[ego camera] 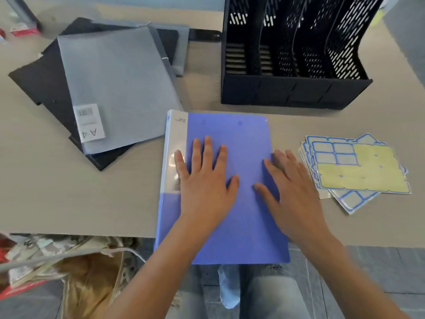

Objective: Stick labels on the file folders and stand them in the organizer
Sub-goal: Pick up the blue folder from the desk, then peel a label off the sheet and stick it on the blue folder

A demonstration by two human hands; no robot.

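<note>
I count one blue folder (230,171) at the table's (57,192) near edge, its lower end overhanging. My left hand (204,180) and right hand (292,187) both lie flat on its cover, fingers spread, gripping nothing. One black organizer (294,88) stands at the far edge with four slots visible, its top cut off. The label sheets (358,169) overlap at the right edge and the folder stack (110,88) fans at the far left; neither can be counted. The table is beige; grey floor tiles show below.

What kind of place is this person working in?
Probably an office desk. A black slotted file organizer stands on the beige table, file folders lie stacked beside it, and sheets of blue-bordered labels lie to the right.
</note>
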